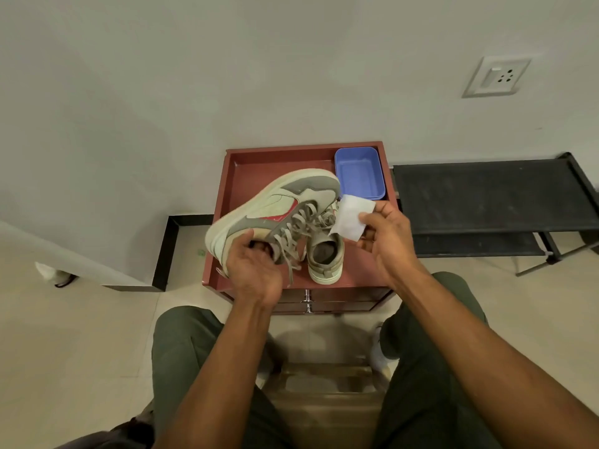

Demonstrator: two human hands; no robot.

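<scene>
A red-brown worktop (259, 170) with a raised rim stands against the wall in front of the seated person. Above it a shoe (275, 202) is held off the surface, tipped onto its side, its long axis running diagonally with the heel low at the left and the toe high at the back right, sole turned toward the wall. It is cream with grey panels, a red mark on the side, a thick pale sole and grey laces hanging loose. The left hand (252, 270) grips it at the ankle opening, fingers curled inside. A second shoe (325, 264) stands on the worktop, heel toward the person. A blue tub (359, 173) sits in the back right corner. The right hand (389, 241) pinches a folded white wipe (351, 218) just beside the laces.
</scene>
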